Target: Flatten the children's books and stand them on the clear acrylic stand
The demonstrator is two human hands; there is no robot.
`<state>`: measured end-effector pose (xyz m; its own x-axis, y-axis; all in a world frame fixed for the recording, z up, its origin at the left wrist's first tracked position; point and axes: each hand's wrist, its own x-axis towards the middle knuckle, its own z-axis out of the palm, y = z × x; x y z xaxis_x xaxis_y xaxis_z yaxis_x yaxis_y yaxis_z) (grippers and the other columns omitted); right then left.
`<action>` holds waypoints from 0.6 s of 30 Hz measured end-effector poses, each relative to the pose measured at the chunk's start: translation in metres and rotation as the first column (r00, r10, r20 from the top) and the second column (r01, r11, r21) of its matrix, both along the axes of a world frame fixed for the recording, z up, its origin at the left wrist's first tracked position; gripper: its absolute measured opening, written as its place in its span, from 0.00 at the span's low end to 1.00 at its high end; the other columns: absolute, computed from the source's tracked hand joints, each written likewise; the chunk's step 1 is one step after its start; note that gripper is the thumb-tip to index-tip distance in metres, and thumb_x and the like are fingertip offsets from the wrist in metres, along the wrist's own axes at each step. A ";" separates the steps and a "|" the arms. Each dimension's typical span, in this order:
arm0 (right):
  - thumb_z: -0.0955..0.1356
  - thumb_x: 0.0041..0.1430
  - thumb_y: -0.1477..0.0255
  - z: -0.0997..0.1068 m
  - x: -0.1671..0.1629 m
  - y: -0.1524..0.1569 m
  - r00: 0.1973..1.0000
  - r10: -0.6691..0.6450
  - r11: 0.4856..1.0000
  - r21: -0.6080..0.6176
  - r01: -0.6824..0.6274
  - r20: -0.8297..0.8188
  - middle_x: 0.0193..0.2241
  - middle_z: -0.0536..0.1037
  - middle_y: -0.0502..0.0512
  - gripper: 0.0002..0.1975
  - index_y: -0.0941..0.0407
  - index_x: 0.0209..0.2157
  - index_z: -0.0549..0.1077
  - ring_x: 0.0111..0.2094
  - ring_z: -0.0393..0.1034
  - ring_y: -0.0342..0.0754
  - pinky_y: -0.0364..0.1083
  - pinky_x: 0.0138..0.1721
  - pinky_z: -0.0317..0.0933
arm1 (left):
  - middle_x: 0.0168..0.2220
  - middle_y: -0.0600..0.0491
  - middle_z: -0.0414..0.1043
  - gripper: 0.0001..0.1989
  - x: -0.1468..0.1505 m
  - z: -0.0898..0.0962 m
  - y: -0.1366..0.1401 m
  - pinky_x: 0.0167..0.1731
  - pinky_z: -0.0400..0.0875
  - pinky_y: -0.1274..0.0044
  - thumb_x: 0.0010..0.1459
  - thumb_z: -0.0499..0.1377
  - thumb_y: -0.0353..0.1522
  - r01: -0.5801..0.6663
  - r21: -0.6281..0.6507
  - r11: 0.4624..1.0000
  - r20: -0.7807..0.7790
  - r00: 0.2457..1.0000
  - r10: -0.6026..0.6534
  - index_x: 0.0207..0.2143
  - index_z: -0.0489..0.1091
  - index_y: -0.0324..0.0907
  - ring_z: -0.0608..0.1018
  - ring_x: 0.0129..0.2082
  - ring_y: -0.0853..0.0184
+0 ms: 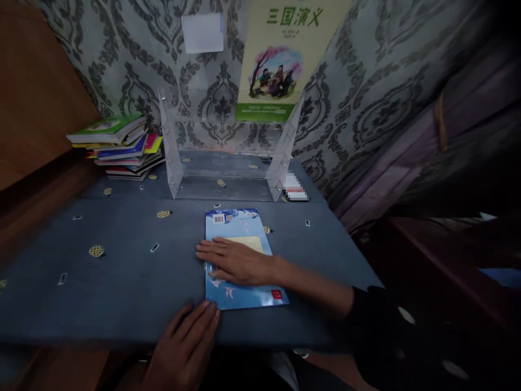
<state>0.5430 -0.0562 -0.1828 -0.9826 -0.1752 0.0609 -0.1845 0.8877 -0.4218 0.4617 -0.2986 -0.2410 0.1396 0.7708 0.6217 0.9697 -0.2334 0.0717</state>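
Note:
A light blue book (pixel 248 298) with a barcode at its top left lies flat on the table in front of me. Across its middle rests my right hand (pixel 240 262), palm down with the fingers stretched toward the left edge. My left hand (pixel 189 339) is at the table's front edge, its fingers extended and their tips by the book's lower left corner. Whether those fingertips touch the book I cannot tell. Part of the cover is hidden under the right hand.
Behind the book stands a clear acrylic rack (pixel 173 163). A green and cream book (pixel 266 111) shows upright above it. A stack of books (pixel 122 146) sits at the back left, and a blurred-out white item (pixel 295 187) lies right of the rack. A patterned blue cloth (pixel 122 293) covers the table.

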 end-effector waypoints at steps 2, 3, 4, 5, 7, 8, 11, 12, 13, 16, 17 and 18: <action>0.61 0.72 0.64 -0.003 -0.015 0.016 1.000 -0.029 0.999 0.026 0.029 -0.008 0.69 0.58 0.59 0.27 0.59 0.68 0.57 0.71 0.45 0.48 0.53 0.72 0.40 | 0.52 0.45 0.78 0.29 -0.001 -0.002 0.002 0.60 0.66 0.68 0.65 0.46 0.21 -0.025 0.051 0.998 0.022 0.999 0.024 0.67 0.58 0.37 0.76 0.56 0.64; 0.61 0.73 0.63 -0.004 -0.021 0.024 0.999 -0.044 0.998 0.040 0.044 -0.011 0.69 0.57 0.59 0.27 0.59 0.68 0.57 0.71 0.44 0.49 0.53 0.71 0.40 | 0.51 0.46 0.79 0.29 -0.002 -0.001 0.003 0.61 0.66 0.69 0.65 0.46 0.21 -0.038 0.075 0.997 0.027 0.999 0.036 0.67 0.58 0.37 0.77 0.55 0.64; 0.60 0.73 0.63 -0.005 -0.027 0.031 0.998 -0.064 0.997 0.052 0.064 -0.014 0.69 0.57 0.59 0.27 0.59 0.68 0.57 0.71 0.44 0.49 0.53 0.71 0.40 | 0.50 0.47 0.79 0.28 -0.004 0.001 0.003 0.60 0.66 0.70 0.65 0.46 0.22 -0.032 0.074 0.997 0.002 1.000 0.031 0.67 0.58 0.37 0.78 0.54 0.65; 0.60 0.73 0.62 -0.007 -0.032 0.037 0.996 -0.088 0.994 0.062 0.089 -0.019 0.69 0.56 0.58 0.27 0.59 0.68 0.57 0.71 0.44 0.49 0.54 0.71 0.40 | 0.50 0.47 0.79 0.28 -0.007 0.004 0.003 0.59 0.68 0.72 0.65 0.47 0.22 -0.013 0.048 0.999 -0.046 0.999 0.015 0.66 0.60 0.38 0.78 0.54 0.66; 0.59 0.73 0.62 -0.009 -0.038 0.049 0.988 -0.152 0.985 0.077 0.154 -0.037 0.70 0.55 0.57 0.27 0.57 0.68 0.57 0.71 0.44 0.50 0.54 0.71 0.40 | 0.51 0.47 0.79 0.25 -0.014 0.009 0.002 0.56 0.70 0.75 0.65 0.49 0.23 0.032 -0.032 0.999 -0.165 0.986 -0.037 0.63 0.65 0.38 0.78 0.53 0.66; 0.59 0.73 0.61 -0.010 -0.039 0.054 0.981 -0.189 0.978 0.083 0.193 -0.045 0.70 0.54 0.57 0.27 0.56 0.68 0.57 0.71 0.44 0.50 0.55 0.71 0.41 | 0.52 0.47 0.78 0.24 -0.017 0.011 0.002 0.54 0.71 0.76 0.65 0.50 0.24 0.044 -0.073 0.996 -0.212 0.975 -0.059 0.62 0.67 0.39 0.78 0.54 0.66; 0.58 0.73 0.60 -0.012 -0.033 0.065 0.941 -0.332 0.936 0.104 0.337 -0.060 0.70 0.54 0.60 0.28 0.57 0.68 0.56 0.71 0.46 0.52 0.56 0.70 0.43 | 0.53 0.47 0.77 0.22 -0.023 0.012 0.000 0.53 0.73 0.76 0.64 0.51 0.25 0.040 -0.089 0.995 -0.264 0.963 -0.062 0.59 0.70 0.39 0.78 0.54 0.66; 0.57 0.73 0.59 -0.012 -0.029 0.068 0.922 -0.382 0.916 0.109 0.386 -0.059 0.69 0.56 0.61 0.28 0.58 0.68 0.57 0.71 0.48 0.53 0.56 0.70 0.44 | 0.53 0.47 0.77 0.21 -0.023 0.012 0.000 0.52 0.73 0.76 0.64 0.52 0.25 0.040 -0.083 0.996 -0.268 0.962 -0.061 0.58 0.71 0.39 0.78 0.54 0.66; 0.57 0.73 0.59 -0.012 -0.024 0.071 0.904 -0.424 0.896 0.114 0.428 -0.057 0.69 0.57 0.62 0.28 0.58 0.68 0.57 0.70 0.49 0.53 0.57 0.70 0.45 | 0.53 0.47 0.77 0.20 -0.023 0.012 0.000 0.52 0.73 0.76 0.65 0.52 0.26 0.042 -0.074 0.996 -0.268 0.962 -0.061 0.57 0.72 0.39 0.78 0.54 0.66; 0.56 0.73 0.59 -0.013 -0.006 0.074 0.853 -0.519 0.844 0.121 0.522 -0.056 0.68 0.60 0.66 0.29 0.62 0.67 0.59 0.70 0.51 0.55 0.58 0.69 0.45 | 0.51 0.48 0.79 0.18 -0.018 0.015 0.005 0.52 0.72 0.76 0.65 0.53 0.26 0.048 -0.043 0.998 -0.245 0.968 -0.057 0.54 0.74 0.39 0.79 0.52 0.66; 0.57 0.73 0.60 -0.013 -0.001 0.074 0.835 -0.547 0.826 0.119 0.551 -0.061 0.67 0.60 0.67 0.29 0.63 0.67 0.59 0.69 0.51 0.56 0.59 0.69 0.45 | 0.49 0.49 0.80 0.17 -0.017 0.016 0.009 0.52 0.71 0.76 0.65 0.53 0.27 0.045 -0.035 0.998 -0.237 0.970 -0.052 0.53 0.74 0.39 0.79 0.51 0.67; 0.57 0.73 0.60 -0.014 0.004 0.073 0.815 -0.576 0.807 0.113 0.580 -0.068 0.67 0.60 0.68 0.29 0.63 0.66 0.59 0.69 0.52 0.57 0.59 0.69 0.45 | 0.48 0.49 0.80 0.16 -0.016 0.018 0.012 0.53 0.70 0.76 0.66 0.53 0.28 0.042 -0.022 0.999 -0.233 0.971 -0.046 0.52 0.74 0.39 0.79 0.50 0.67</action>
<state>0.5471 0.0172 -0.1965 -0.9029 0.4163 0.1074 0.3686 0.8782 -0.3048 0.4461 -0.2862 -0.2227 0.3133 0.7705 0.5551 0.9489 -0.2768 -0.1513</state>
